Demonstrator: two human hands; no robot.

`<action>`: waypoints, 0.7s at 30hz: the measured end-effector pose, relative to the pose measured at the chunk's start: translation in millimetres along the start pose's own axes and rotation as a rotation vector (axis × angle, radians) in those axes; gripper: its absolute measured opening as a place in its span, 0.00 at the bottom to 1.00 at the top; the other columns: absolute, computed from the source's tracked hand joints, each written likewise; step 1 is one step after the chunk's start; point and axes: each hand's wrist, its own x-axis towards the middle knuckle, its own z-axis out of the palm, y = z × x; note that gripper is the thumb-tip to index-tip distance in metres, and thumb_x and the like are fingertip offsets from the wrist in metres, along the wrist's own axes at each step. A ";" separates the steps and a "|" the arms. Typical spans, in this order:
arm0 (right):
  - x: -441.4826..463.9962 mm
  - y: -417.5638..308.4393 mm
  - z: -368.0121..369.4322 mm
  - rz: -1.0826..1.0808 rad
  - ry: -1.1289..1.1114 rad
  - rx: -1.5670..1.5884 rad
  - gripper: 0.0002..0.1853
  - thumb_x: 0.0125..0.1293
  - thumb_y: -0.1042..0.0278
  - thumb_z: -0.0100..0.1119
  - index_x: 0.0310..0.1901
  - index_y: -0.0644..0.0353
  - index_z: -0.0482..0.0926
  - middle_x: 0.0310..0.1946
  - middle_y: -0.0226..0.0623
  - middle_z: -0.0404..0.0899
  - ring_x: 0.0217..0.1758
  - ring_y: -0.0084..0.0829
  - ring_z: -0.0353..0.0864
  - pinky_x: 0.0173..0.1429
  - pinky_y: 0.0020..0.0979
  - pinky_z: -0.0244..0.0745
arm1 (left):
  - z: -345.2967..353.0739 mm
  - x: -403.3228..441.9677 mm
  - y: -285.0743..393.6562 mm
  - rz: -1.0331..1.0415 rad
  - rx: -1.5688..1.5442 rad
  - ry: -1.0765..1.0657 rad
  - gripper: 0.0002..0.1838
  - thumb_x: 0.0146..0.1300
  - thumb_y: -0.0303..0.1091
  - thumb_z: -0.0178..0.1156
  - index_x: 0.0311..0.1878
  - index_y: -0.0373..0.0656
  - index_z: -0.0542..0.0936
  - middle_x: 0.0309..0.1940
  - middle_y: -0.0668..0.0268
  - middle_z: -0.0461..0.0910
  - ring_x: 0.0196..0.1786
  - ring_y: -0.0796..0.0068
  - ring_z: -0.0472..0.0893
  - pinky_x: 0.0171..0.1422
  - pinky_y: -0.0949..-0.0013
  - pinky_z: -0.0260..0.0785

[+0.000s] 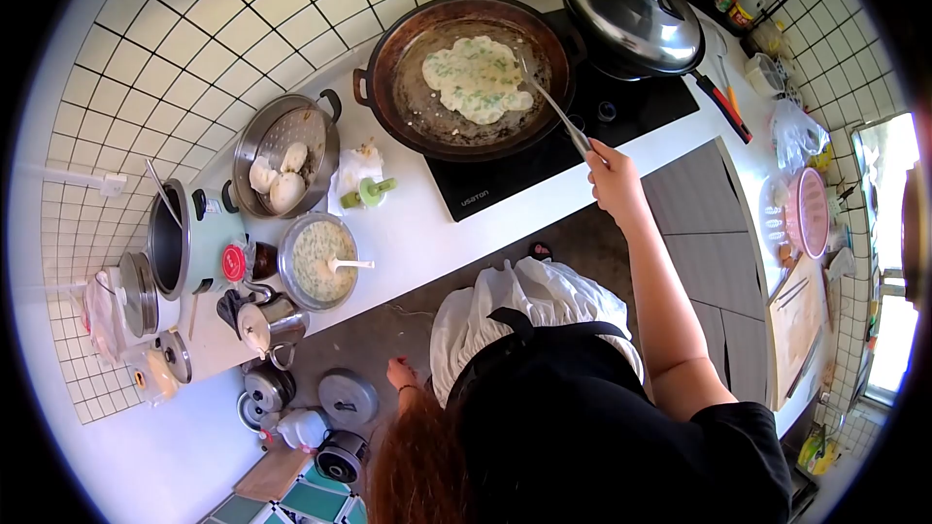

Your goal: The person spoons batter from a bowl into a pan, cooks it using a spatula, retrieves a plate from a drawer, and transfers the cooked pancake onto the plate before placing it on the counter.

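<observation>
My right hand (614, 177) is closed around the handle of a metal spatula (561, 116). The spatula's far end reaches into a large dark pan (408, 131) and meets the right edge of a pale pancake (473, 78) flecked with green. This pancake lies flat, slightly torn in outline, near the middle of the pan. Down by my side hangs my left hand (401, 374), away from the counter and partly covered by hair; its fingers are too small to read. On the counter, a bowl of green-flecked batter (318, 260) has a white spoon (349, 264) in it.
The pan sits on a black induction cooktop (544, 175), beside a lidded wok (636, 15) whose handle juts toward me. Left stand a steamer pot (320, 150) with white buns (286, 191), a green-handled brush (369, 192), a rice cooker (209, 233) and a kettle (275, 322). A pink basket (808, 212) stands right.
</observation>
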 end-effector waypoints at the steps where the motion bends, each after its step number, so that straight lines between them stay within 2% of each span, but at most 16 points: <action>1: 3.9 0.2 2.7 -0.021 -0.009 0.000 0.20 0.67 0.65 0.50 0.60 0.59 0.71 0.19 0.26 0.66 0.14 0.17 0.61 0.16 0.21 0.55 | -0.7 -0.5 -0.8 0.003 0.000 0.003 0.14 0.58 0.39 0.45 0.25 0.40 0.75 0.12 0.71 0.61 0.11 0.79 0.59 0.13 0.73 0.50; 5: 3.6 -0.3 -2.2 -0.025 0.002 0.064 0.20 0.68 0.65 0.50 0.60 0.59 0.71 0.19 0.26 0.66 0.14 0.16 0.61 0.16 0.21 0.55 | -4.0 -0.8 -4.4 0.006 -0.026 -0.011 0.14 0.58 0.39 0.45 0.26 0.40 0.74 0.12 0.71 0.61 0.11 0.79 0.59 0.13 0.73 0.49; 8: -8.0 3.6 -12.3 0.008 0.039 0.033 0.20 0.68 0.65 0.50 0.60 0.60 0.70 0.19 0.26 0.66 0.14 0.16 0.60 0.16 0.20 0.55 | -6.2 -1.5 -7.1 -0.069 -0.068 0.010 0.14 0.58 0.39 0.45 0.27 0.40 0.74 0.12 0.71 0.61 0.11 0.79 0.59 0.13 0.73 0.49; 14: -2.2 9.4 -4.8 0.010 0.007 0.012 0.20 0.67 0.65 0.50 0.59 0.60 0.71 0.19 0.26 0.66 0.14 0.15 0.61 0.16 0.20 0.56 | -7.3 -4.8 -14.6 -0.037 -0.068 0.015 0.14 0.57 0.40 0.46 0.27 0.40 0.74 0.12 0.72 0.60 0.11 0.79 0.59 0.14 0.73 0.49; 17: 11.8 2.4 -3.4 -0.023 -0.045 0.049 0.19 0.67 0.64 0.50 0.57 0.60 0.73 0.18 0.28 0.68 0.15 0.18 0.65 0.19 0.23 0.60 | -6.3 -6.6 -14.2 -0.072 -0.090 0.023 0.14 0.57 0.40 0.45 0.26 0.40 0.74 0.12 0.71 0.60 0.11 0.79 0.59 0.14 0.73 0.49; 19: 27.1 3.2 -9.8 -0.061 -0.022 0.027 0.19 0.67 0.65 0.50 0.58 0.58 0.72 0.18 0.25 0.66 0.14 0.15 0.61 0.16 0.20 0.55 | -6.1 -4.5 -15.6 -0.086 -0.089 0.044 0.14 0.57 0.39 0.45 0.27 0.40 0.74 0.12 0.71 0.60 0.11 0.79 0.59 0.14 0.73 0.49; 21: 41.3 -1.5 -21.7 -0.064 0.004 0.009 0.19 0.68 0.64 0.50 0.59 0.56 0.72 0.18 0.24 0.66 0.14 0.15 0.61 0.15 0.20 0.54 | -7.2 -6.3 -17.0 -0.087 -0.095 0.053 0.14 0.57 0.39 0.45 0.27 0.40 0.74 0.13 0.71 0.60 0.11 0.79 0.58 0.14 0.73 0.48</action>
